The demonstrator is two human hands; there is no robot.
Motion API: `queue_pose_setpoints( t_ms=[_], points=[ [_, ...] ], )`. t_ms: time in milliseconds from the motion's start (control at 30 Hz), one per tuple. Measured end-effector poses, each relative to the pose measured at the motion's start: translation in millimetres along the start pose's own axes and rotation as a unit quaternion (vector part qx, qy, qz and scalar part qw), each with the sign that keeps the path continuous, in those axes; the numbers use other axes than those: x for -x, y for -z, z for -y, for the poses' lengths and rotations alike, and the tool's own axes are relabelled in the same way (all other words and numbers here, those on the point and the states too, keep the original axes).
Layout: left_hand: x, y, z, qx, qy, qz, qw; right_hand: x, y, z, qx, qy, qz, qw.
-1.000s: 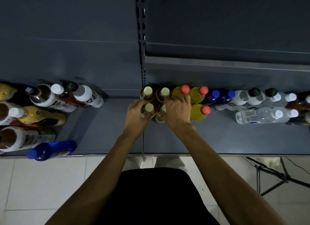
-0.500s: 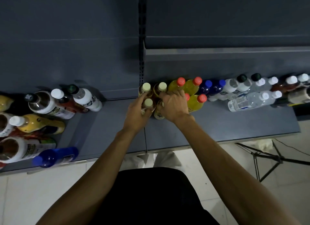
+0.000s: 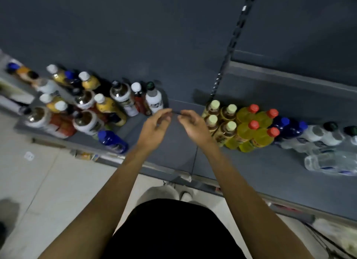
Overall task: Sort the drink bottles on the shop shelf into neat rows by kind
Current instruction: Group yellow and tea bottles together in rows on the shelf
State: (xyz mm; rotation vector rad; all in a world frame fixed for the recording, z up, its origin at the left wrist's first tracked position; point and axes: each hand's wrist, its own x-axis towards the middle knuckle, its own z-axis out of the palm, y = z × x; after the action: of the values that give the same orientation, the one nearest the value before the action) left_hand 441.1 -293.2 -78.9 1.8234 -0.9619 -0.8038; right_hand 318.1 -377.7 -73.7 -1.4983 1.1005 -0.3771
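Four brown tea bottles (image 3: 222, 121) with cream caps stand in a tight two-by-two block on the grey shelf (image 3: 173, 154). To their right stand yellow bottles (image 3: 255, 129) with red caps, then dark blue bottles (image 3: 289, 126), then white bottles (image 3: 326, 135) with dark caps. My right hand (image 3: 193, 126) hovers just left of the tea block, not touching it. My left hand (image 3: 156, 124) is beside it, fingertips nearly meeting. Both hands hold nothing, fingers loosely curled and apart. A mixed cluster of bottles (image 3: 87, 104) crowds the shelf's left part.
A blue bottle (image 3: 113, 141) lies on its side near the shelf's front edge, left of my hands. Clear water bottles (image 3: 332, 162) lie at the far right. A slotted upright (image 3: 229, 48) divides the back panel. Tiled floor (image 3: 38, 181) lies below.
Both hands have let go of the tea bottles and drawn back to the left over bare shelf. The view has swung left, showing more of the mixed cluster.
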Motion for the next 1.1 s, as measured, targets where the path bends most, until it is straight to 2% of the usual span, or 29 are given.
queue_pose_setpoints(
  t_ms=[67, 167, 400, 567, 800, 933, 1100],
  points=[
    [17.9, 16.2, -1.1, 0.006, 0.027, -0.049, 0.998, 9.1, -9.0, 10.9, -0.006, -0.021, 0.044, 0.999],
    [46.7, 39.1, -4.2, -0.010, 0.034, -0.095, 0.995, 17.9, -22.4, 23.3, -0.001, -0.009, 0.100, 0.995],
    [119.1, 82.8, 20.1, -0.031, 0.062, -0.142, 0.987, 41.8, -64.7, 48.7, -0.015, 0.051, 0.201, 0.978],
    [148.7, 124.2, 47.9, -0.021, 0.066, -0.162, 0.984, 56.1, -112.6, 66.7, 0.015, 0.092, 0.242, 0.966],
    [175.9, 194.9, 83.8, 0.075, 0.077, -0.206, 0.973, 75.8, -209.2, 94.8, 0.025, 0.096, 0.224, 0.969],
    [189.8, 248.1, 100.1, 0.085, 0.060, -0.200, 0.974, 88.4, -271.8, 112.6, 0.023, 0.100, 0.221, 0.970],
    [192.6, 298.5, 126.8, 0.110, 0.071, -0.210, 0.969, 94.0, -308.9, 112.6, 0.039, 0.075, 0.211, 0.974]
  ],
)
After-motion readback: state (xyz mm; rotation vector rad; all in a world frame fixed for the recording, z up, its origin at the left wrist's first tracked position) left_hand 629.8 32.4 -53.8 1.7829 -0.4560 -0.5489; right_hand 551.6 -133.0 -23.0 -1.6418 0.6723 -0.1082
